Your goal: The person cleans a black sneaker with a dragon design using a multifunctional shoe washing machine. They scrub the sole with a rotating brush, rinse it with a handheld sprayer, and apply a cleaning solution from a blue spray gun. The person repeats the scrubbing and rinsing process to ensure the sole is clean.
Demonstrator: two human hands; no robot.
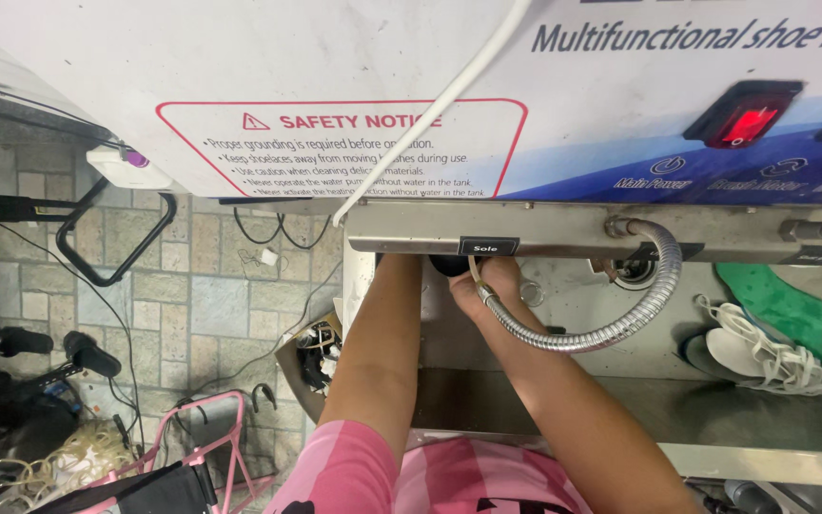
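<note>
My right hand is closed around the end of a flexible metal hose, just under the steel front ledge of a washing machine. The hose loops from a fitting on the ledge down and back to that hand. A dark round object shows beside my fingers, mostly hidden by the ledge. My left forearm reaches up under the same ledge, which hides the hand itself. Both arms are over the steel basin.
A green insole, a white insole with white laces and a drain are in the basin's right part. A lit red switch and a white cable are on the machine's panel. Left, on tiled floor: a pink frame, black handlebars, an open box.
</note>
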